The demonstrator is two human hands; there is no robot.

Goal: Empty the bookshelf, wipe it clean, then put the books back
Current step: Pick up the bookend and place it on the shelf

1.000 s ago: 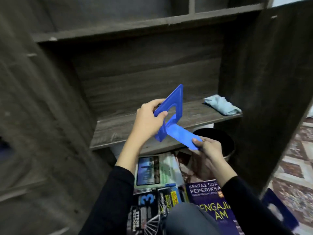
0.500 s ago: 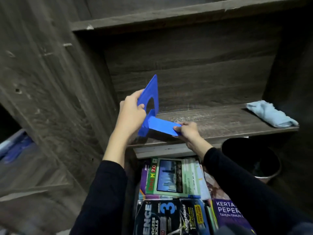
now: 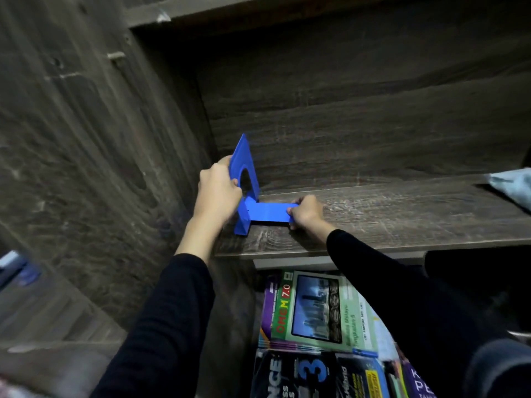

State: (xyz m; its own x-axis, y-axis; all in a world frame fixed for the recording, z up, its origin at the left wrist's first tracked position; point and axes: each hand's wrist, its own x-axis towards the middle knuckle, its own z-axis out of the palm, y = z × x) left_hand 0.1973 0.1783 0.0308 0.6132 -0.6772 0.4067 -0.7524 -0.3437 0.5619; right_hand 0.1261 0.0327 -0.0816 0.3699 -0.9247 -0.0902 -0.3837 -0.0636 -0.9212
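Note:
A blue L-shaped bookend (image 3: pixel 265 212) stands on the dark wooden shelf board (image 3: pixel 388 222), close to the shelf's left wall. My left hand (image 3: pixel 217 193) grips its upright plate from the left. My right hand (image 3: pixel 306 212) pinches the far end of its flat foot, which lies on the board. A light blue cloth (image 3: pixel 513 186) lies at the right end of the same shelf. Books (image 3: pixel 316 320) are stacked on the floor below the shelf, a green-covered one on top.
The left side wall (image 3: pixel 100 168) of the bookshelf rises right beside the bookend. Another shelf board (image 3: pixel 258 8) runs above. A dark round bin (image 3: pixel 474 271) sits under the shelf at the right, behind my right sleeve.
Both hands carried the bookend left and down from mid-air onto the shelf board near the left wall. My view shifted left, so the cloth is now at the right edge.

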